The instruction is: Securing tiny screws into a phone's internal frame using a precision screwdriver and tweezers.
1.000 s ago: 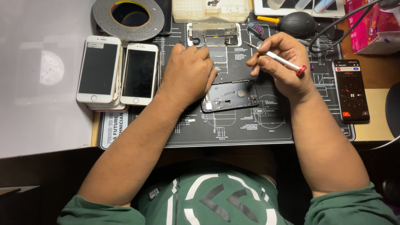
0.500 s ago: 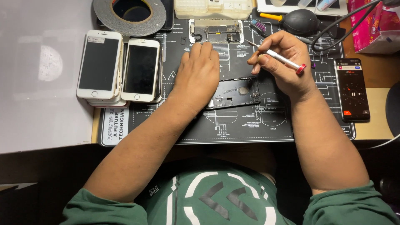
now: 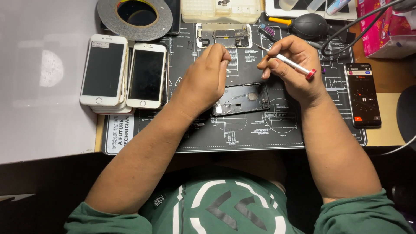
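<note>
Black repair mat (image 3: 268, 134), printed with white diagrams, centre of the frame; dark phone housing (image 3: 241, 99) lying on it, back shell open and facing up.

Left hand (image 3: 203, 80): half a second ago it lay spread over the housing's left end; now it has lifted up-frame, fingers curled and pinched together at the tips just below a stripped phone board assembly (image 3: 223, 35) in the upper centre. Whether something tiny, such as a screw, sits between the fingertips cannot be told at this size. The heel of the hand overlaps the housing's left edge.

Right hand (image 3: 291, 65): closed around a slim silver screwdriver (image 3: 289, 63) with a red cap, tip pointing to the upper left; its grip is unchanged from the earlier views, though the hand has risen slightly off the housing.

Judged meaning: the housing is uncovered and free, and both hands are above it rather than pressing on it.

Also present: two white phones (image 3: 123, 71), stacked beside each other, left of centre; tape roll (image 3: 134, 18), upper left; dark phone with lit screen (image 3: 363, 95), right edge; black air blower (image 3: 310, 26), upper right.
</note>
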